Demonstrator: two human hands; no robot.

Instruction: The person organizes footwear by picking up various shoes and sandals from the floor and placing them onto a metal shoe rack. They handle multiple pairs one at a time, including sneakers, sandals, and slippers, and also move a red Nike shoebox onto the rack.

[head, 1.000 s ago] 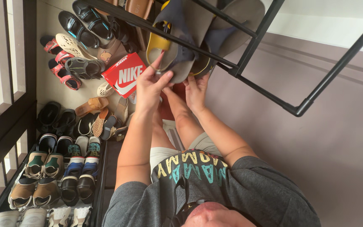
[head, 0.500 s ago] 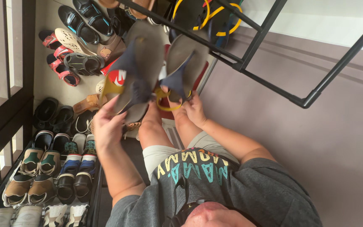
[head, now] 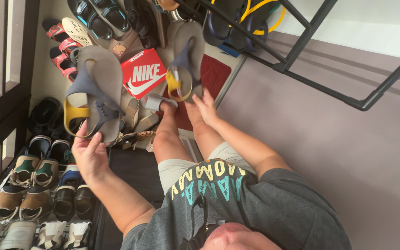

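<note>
Two tan sandals with navy straps and yellow heel loops, one per hand, both held soles-up above the red shoebox (head: 142, 78).

Left hand (head: 89, 155) clenched on the heel end of the left sandal (head: 93, 92), thumb and fingers wrapped round its lower rim; long axis running up and away from the fingers, toe end farthest, yellow loop nearest the palm. Well left of the shoebox, over the low shoe rack (head: 42, 185).

Right hand (head: 204, 104) pinching the right sandal (head: 184, 60) at its heel, fingertips just under the yellow loop; long axis likewise pointing away, toe toward the black metal frame (head: 302, 46). Just right of the shoebox, closer to it than the left sandal.

Sandals well apart, roughly parallel.
</note>
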